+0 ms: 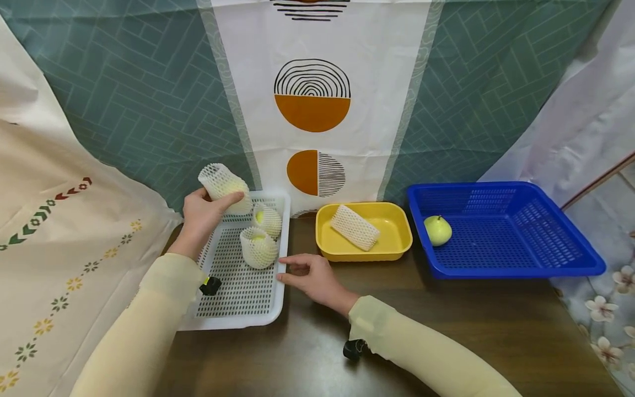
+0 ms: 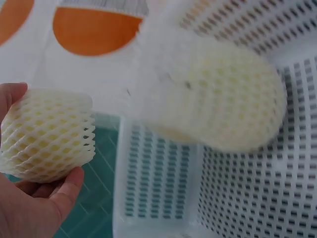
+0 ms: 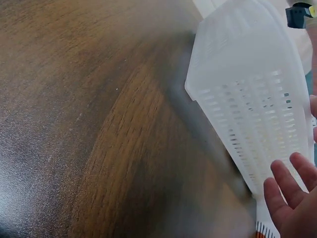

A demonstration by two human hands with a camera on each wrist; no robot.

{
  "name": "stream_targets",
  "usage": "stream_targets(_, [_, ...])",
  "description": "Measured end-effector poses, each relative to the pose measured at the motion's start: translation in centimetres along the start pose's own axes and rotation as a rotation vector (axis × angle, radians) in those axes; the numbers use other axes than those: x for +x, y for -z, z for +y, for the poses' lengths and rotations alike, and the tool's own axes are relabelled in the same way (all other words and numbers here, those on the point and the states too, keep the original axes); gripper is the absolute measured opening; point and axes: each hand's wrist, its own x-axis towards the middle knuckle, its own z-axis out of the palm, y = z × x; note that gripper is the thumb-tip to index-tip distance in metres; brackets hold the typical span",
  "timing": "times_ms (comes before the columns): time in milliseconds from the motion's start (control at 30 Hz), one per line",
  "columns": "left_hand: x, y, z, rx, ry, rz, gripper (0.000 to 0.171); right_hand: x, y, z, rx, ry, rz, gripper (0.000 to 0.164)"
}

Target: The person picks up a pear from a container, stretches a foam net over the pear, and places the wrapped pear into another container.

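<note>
My left hand grips a pear in a white foam net sleeve, raised over the back left of the white basket. Pale yellow-green fruit shows through the mesh in the left wrist view, with the thumb and fingers around the sleeve. Two more foam-netted pears, a nearer one and a farther one, sit along the basket's right side. At that side's outer rim is my right hand, its fingertips right at the edge. The right wrist view shows its fingers spread and relaxed beside the perforated wall.
To the right of the white basket, a yellow tray contains one empty foam net sleeve. Farther right stands a blue basket with a bare pear at its left end. A patterned cloth hangs behind the dark wooden table.
</note>
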Motion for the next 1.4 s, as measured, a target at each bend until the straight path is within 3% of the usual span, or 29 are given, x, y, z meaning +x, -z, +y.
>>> stream_targets(267, [2.1,0.8,-2.5,0.090,0.036,-0.003,0.092,0.0,0.1,0.2,-0.006,-0.034,-0.023,0.034])
stream_targets(633, [3.9,0.7,-4.7,0.191,0.138,-0.142,0.100,-0.1,0.3,0.5,0.000,-0.065,-0.031,0.040])
stream_targets(933, [5.0,-0.2,-6.8,0.185,0.092,-0.193,0.089,0.0,0.3,0.6,0.000,-0.074,-0.047,0.036])
stream_targets(1400, [5.6,-1.7,-8.4,0.227,0.119,-0.205,0.084,0.0,0.3,0.7,0.002,-0.057,-0.044,0.034])
